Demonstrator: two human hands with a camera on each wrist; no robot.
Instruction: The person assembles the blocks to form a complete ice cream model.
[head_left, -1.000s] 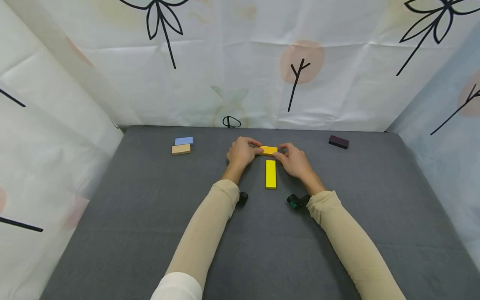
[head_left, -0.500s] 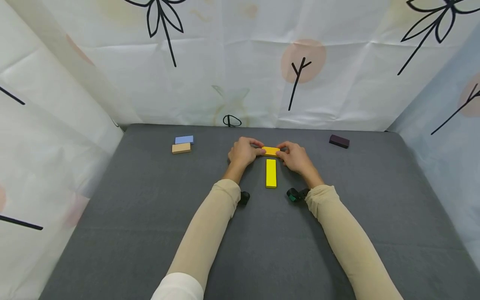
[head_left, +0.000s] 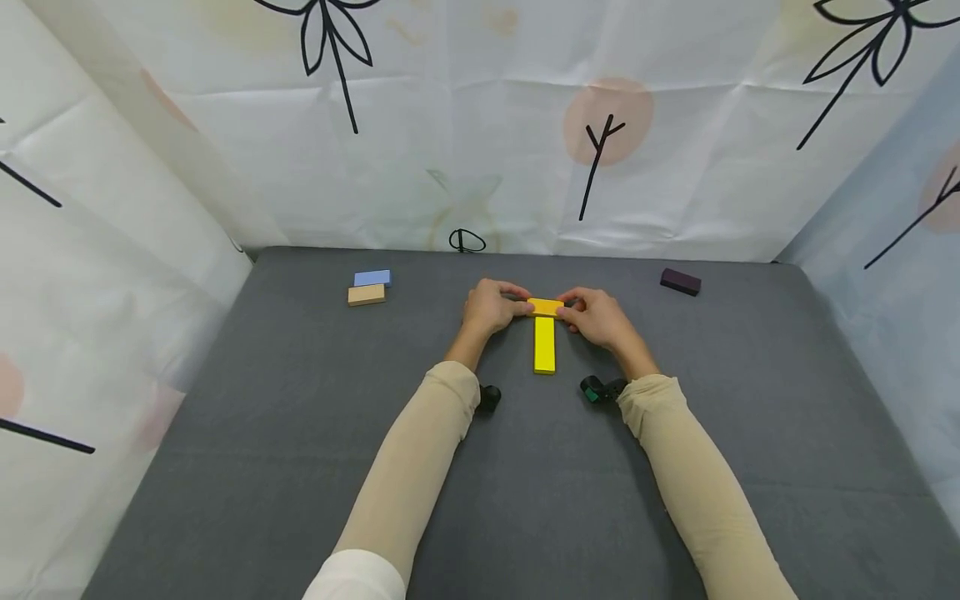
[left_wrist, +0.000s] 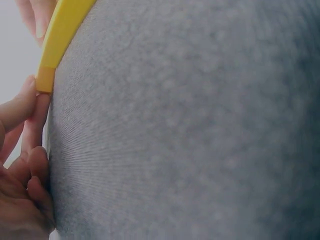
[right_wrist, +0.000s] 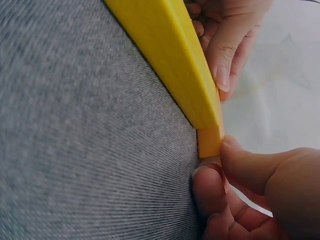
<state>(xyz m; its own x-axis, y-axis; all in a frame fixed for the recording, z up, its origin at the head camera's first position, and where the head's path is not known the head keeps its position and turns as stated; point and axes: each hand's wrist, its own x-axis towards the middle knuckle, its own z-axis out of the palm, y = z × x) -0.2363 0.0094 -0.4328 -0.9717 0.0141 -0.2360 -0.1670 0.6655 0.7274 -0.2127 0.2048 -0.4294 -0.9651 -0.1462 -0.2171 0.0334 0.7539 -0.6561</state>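
An orange-yellow block [head_left: 546, 307] lies crosswise on the grey cloth, and both hands pinch it. My left hand [head_left: 489, 307] holds its left end between thumb and fingers. At its right end, my right hand [head_left: 597, 317] grips with thumb and fingertips. A bright yellow block [head_left: 544, 346] lies lengthwise below it, its far end right at the middle of the orange-yellow one, so the two form a T. In the right wrist view the yellow block [right_wrist: 167, 55] runs up to the orange-yellow block [right_wrist: 209, 142], with the right thumb on its end.
At the back left, a blue block [head_left: 372, 277] lies behind a tan block [head_left: 367, 295]. A dark purple block [head_left: 681, 282] sits at the back right. White printed cloth walls [head_left: 495, 125] stand behind and beside the grey table [head_left: 540, 500].
Both hands have brought the orange-yellow block slightly right and toward the person, closing the gap to the yellow block. My right hand has moved in to pinch its right end.
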